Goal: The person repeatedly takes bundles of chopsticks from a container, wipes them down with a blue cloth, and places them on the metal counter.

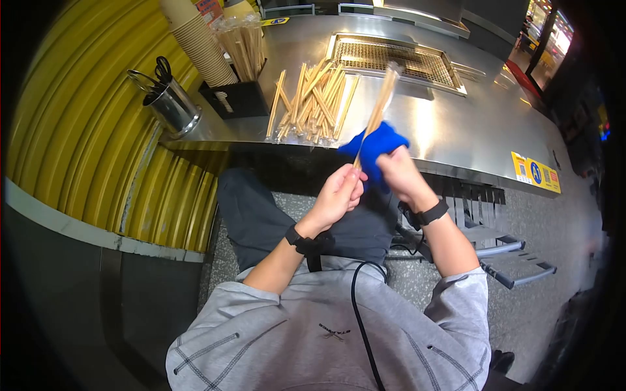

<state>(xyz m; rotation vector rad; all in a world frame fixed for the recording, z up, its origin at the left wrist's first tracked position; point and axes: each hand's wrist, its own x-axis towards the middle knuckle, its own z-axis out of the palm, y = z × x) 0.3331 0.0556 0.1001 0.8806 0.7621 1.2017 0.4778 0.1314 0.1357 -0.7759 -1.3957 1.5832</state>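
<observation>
My left hand (340, 194) is closed around the lower end of a pair of wrapped wooden chopsticks (381, 104), which tilts up and to the right over the table edge. My right hand (401, 174) grips a bright blue cloth (376, 146) bunched against the lower half of the chopsticks. Clear film shows at their upper end. To the left, a loose pile of wrapped chopsticks (316, 101) lies on the steel table (427, 124) near its front edge.
A black holder (238, 98) with stacked paper cups (202, 49) and upright chopsticks (241, 49) stands back left. Beside it is a metal canister (172, 109) with scissors. A grill grate (391, 58) is set behind the pile. A yellow wall (85, 111) borders the left; a label (536, 173) marks the right edge.
</observation>
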